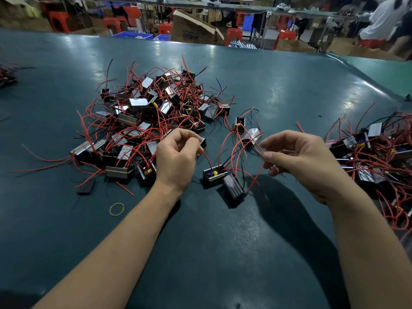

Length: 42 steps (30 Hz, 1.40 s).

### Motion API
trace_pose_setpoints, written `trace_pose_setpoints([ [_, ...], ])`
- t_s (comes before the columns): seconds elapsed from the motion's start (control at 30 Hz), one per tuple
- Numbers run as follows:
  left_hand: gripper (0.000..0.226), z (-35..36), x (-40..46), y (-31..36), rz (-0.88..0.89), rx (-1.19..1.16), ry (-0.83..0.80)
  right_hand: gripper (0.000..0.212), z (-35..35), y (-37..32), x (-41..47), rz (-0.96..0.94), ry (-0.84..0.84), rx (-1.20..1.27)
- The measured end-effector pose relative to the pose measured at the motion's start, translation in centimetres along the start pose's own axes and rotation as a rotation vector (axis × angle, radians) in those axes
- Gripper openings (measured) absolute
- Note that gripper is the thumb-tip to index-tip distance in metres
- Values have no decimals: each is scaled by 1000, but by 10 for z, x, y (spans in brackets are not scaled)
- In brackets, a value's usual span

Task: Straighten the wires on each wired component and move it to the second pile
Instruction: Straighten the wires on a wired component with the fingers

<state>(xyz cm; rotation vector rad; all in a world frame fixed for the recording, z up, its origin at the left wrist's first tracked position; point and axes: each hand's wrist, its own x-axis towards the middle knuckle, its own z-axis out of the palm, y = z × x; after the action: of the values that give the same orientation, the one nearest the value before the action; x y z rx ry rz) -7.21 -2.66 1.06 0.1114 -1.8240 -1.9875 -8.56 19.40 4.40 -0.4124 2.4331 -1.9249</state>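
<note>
Your left hand (176, 159) pinches a red wire (206, 158) that rises from the small black component (214, 176) lying on the table (223, 241) between your wrists; your right hand (298, 161) pinches another red lead (256, 179) near its free end, fingers curled round it. A second component (234, 186) lies just beside the first, touching it, and their leads cross, so I judge you should first check which wires belong to which body. Draw each lead outward through your fingertips in one smooth stroke, from the body toward the tip, and keep the pull gentle so the solder joint is not strained. The unsorted heap (151, 112) sits ahead and to your left; the second pile (374, 157) lies well apart on your right. Once the leads run straight, carry the piece right and lay it with wires clear of the tangle
</note>
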Motion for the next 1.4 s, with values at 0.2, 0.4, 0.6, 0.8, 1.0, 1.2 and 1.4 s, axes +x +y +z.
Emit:
trace_pose_setpoints([
  [0.2, 5, 0, -3, 3, -59, -126, -126, 25, -3, 13, 7, -57, 171, -344],
  [0.4, 7, -1, 0, 2, -93, -180, -153, 28, 0, 16, 9, -164, 283, -426],
  [0.6, 7, 1, 0, 0, -85, -134, -179, 29, 1, 16, 9, -205, 334, -369],
  [0.8, 8, 2, -1, -1, -64, -109, -225, 23, 4, 15, 9, -227, 373, -271],
  [1.0, 21, 1, -3, -3, -4, -111, -280, 13, 3, 14, 8, -272, 413, -243],
  [1.2, 25, 8, 7, -15, -98, 156, -87, 19, 6, 12, 7, -288, 397, -282],
  [1.4, 27, 11, 2, -12, -62, 204, -215, 18, 7, 11, 5, -291, 396, -305],
])
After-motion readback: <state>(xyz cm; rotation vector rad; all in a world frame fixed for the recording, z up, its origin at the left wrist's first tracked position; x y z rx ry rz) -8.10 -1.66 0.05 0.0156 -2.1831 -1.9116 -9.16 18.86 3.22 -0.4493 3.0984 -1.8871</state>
